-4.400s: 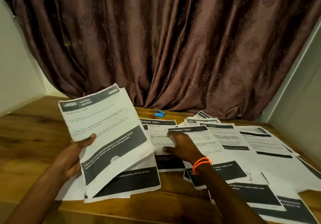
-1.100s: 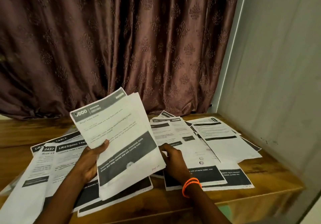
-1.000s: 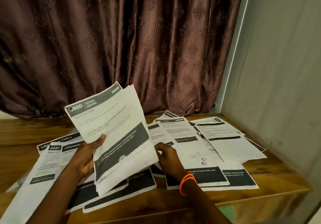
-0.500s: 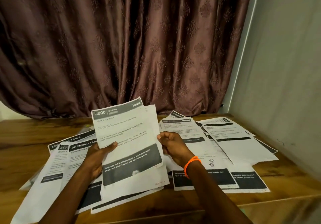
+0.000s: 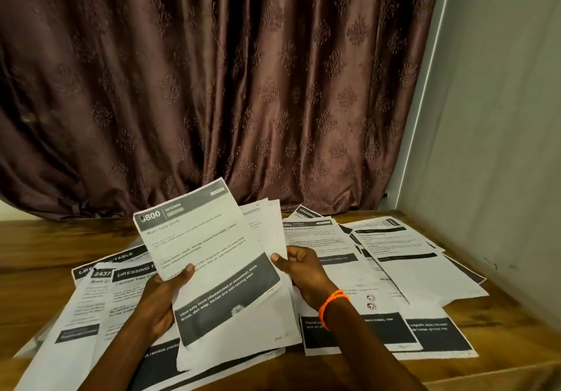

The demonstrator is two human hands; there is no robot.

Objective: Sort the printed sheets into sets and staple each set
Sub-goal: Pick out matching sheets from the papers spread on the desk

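Note:
A fanned set of printed sheets is held up above the table, its front page headed "KITCHEN" with a dark band low down. My left hand grips the set's left edge, thumb on the front page. My right hand, with an orange band at the wrist, pinches the set's right edge. Loose sheets headed "DRESSING TABLE" lie spread at the left. More printed sheets overlap at the right. No stapler is in view.
The wooden table ends at a pale wall on the right. A brown patterned curtain hangs behind the table. Sheets cover most of the tabletop in front of me.
My right hand left the sheets on the table and took hold of the right edge of the held set. The set came to the middle and stands more upright. The view swung right.

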